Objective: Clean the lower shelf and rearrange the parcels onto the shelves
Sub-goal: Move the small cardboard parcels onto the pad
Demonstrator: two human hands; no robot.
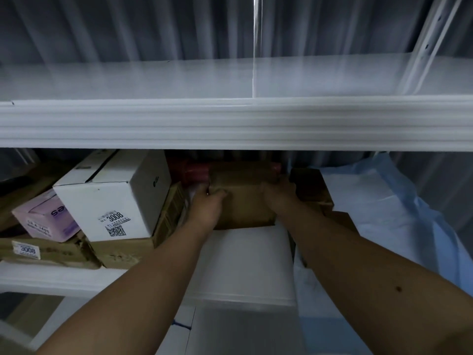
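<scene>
Head view: left hand and right hand both grip the brown cardboard parcel, one on each side, fingers curled over its top edges. Parcel sits deep on the lower shelf, between the white box and a blue sheet, under the upper shelf. Best move, likely: keep the grip even, slide level, clear the red item behind, don't knock the white box
</scene>
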